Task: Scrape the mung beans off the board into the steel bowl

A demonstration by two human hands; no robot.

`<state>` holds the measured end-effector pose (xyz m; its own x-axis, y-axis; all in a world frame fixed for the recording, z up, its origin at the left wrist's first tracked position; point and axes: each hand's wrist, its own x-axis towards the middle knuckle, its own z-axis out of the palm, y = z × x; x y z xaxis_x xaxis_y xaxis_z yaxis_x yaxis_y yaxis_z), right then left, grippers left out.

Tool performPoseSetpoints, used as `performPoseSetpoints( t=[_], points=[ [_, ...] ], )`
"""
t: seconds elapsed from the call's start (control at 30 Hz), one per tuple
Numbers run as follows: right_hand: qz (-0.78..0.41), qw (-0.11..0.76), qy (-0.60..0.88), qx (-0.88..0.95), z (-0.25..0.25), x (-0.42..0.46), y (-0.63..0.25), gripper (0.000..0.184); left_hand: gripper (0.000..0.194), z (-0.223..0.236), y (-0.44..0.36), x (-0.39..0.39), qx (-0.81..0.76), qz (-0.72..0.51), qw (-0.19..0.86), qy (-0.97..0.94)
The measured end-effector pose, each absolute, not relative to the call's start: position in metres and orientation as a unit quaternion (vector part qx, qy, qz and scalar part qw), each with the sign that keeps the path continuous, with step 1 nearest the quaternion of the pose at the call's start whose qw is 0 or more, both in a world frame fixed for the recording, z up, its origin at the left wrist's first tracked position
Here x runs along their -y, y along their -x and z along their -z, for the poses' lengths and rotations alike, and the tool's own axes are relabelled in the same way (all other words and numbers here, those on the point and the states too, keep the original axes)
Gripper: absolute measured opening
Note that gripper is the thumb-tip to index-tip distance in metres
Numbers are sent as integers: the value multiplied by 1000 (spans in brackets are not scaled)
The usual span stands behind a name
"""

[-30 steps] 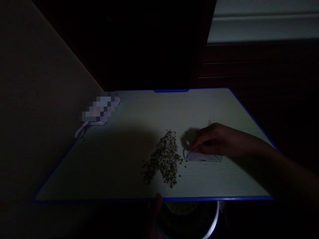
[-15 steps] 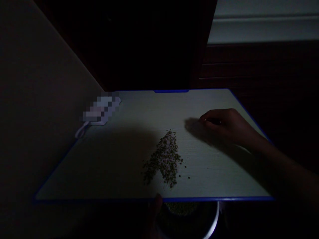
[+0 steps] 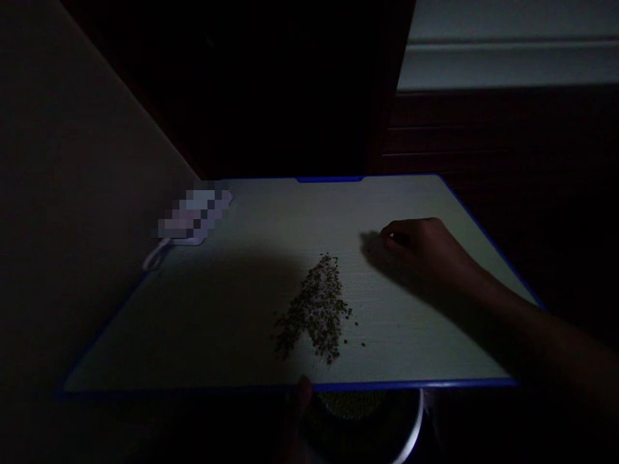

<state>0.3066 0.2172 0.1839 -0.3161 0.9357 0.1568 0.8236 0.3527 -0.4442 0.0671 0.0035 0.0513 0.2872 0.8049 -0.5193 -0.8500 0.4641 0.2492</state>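
Observation:
A wedge-shaped spread of small dark and pale grains (image 3: 316, 306) lies on a pale board (image 3: 203, 348) with a blue rim. To its right, my right hand (image 3: 423, 245) is held just above the board, thumb and forefinger pinched together; anything between them is too small to make out. At the front edge only the thumb of my left hand (image 3: 302, 393) shows clearly, over the blue rim; its other fingers are lost in the dark. Beside it, partly under the board, is a round bowl (image 3: 413, 438) with a bright rim and greenish grains inside.
A pale, blurred-out flat object (image 3: 196, 216) with a strap loop (image 3: 155, 254) lies at the board's far left corner. A wall (image 3: 72, 161) runs along the left side, and dark panelling (image 3: 483, 129) stands behind and to the right.
My right hand has shifted slightly left and turned a little, its fingers still pinched. The view has moved slightly. My left hand and the grains look much the same.

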Motion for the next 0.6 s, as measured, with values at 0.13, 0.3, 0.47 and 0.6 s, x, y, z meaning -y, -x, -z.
performPoseSetpoints(
  t=[0.13,0.3,0.47,0.6],
  points=[
    [-150,200,538,805,-182,-217,-306,31,33,-51,-65,-2,-300,-517,801,24],
    [-167,202,500,825,-182,-219,-310,27,28,-51,-62,-2,-312,-514,799,21],
    [-169,210,474,838,-183,-219,-311,28,31,-51,-65,-2,-324,-499,803,16],
    [-144,229,479,835,-185,-221,-305,28,32,-52,-67,-2,-333,-497,802,-3]
  ],
)
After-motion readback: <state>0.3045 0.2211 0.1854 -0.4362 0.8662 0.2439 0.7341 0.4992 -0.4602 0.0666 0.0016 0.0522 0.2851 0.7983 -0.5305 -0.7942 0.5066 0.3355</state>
